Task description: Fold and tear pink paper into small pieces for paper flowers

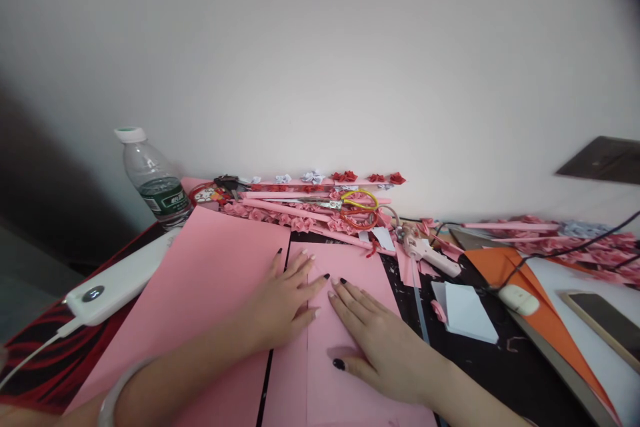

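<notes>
Both hands rest flat on a sheet of pink paper that has a lengthwise line or overlapping edge down its left part. My left hand lies with its fingers spread, near that line. To its right, my right hand is laid palm down, fingers stretched out and thumb apart. The fingertips of the two hands come close to each other. A second, larger pink sheet lies on the left, partly under my left forearm. Neither hand grips anything.
Behind the sheets are paper flowers, scissors and a hot glue gun. At left stand a water bottle and a white power bank with a cable. White paper slips, orange paper and a phone lie right.
</notes>
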A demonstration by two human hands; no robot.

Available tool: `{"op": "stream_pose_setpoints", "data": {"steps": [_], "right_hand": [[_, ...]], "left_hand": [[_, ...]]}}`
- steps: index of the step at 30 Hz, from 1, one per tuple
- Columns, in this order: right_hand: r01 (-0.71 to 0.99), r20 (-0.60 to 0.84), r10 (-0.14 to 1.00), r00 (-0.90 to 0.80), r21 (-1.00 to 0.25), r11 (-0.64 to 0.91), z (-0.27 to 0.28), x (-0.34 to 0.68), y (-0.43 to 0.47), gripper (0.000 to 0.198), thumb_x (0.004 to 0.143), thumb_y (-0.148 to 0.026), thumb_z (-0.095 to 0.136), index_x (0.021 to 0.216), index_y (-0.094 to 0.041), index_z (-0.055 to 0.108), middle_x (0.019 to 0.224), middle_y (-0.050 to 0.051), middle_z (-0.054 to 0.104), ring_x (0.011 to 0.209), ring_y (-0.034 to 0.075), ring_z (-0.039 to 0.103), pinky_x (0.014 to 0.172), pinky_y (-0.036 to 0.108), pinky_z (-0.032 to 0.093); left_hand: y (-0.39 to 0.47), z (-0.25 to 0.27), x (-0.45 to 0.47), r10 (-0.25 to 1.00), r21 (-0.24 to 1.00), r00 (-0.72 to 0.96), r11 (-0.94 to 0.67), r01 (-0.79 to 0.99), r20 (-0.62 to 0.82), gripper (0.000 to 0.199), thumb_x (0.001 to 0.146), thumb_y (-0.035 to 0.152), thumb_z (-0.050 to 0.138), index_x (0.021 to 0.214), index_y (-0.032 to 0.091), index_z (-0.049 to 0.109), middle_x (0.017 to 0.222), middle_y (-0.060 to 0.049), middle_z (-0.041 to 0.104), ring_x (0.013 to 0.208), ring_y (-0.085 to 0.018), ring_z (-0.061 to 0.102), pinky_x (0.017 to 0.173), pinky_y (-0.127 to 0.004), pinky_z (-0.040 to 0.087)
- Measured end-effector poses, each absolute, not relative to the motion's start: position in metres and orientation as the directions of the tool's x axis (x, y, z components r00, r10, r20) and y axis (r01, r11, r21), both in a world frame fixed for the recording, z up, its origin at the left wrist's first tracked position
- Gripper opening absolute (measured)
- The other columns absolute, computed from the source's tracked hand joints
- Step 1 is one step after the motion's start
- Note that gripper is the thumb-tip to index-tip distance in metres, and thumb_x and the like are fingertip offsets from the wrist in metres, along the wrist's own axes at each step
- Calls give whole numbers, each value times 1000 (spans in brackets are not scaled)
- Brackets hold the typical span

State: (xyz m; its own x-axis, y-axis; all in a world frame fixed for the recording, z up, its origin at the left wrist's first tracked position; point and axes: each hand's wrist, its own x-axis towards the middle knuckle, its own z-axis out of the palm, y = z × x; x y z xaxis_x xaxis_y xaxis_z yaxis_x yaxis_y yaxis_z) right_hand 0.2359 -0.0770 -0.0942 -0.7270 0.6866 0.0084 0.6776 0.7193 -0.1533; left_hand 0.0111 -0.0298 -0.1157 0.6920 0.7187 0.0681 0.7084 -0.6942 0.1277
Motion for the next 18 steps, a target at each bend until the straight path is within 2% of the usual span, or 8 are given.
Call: {"op": "stream_pose_setpoints", "data": {"steps": [11,18], "right_hand": [[717,-89,723,-685,-258,648,-93,229,-67,72,83,-51,39,139,-11,17,144,14,18,132,27,14,107,41,18],[727,-62,744,-666,-277,628,-95,222,-55,75,82,-51,41,137,-5,20,142,19,22,132,27,12,107,42,17]], "left_hand": [[-26,-112,10,745,153,666,-661,734,23,52,84,50,38,132,36,29,143,-11,21,132,-33,7,98,-62,7],[-28,-115,10,749,138,662,-658,740,29,54,84,49,37,135,34,24,144,-12,20,132,-34,6,96,-64,7]]}}
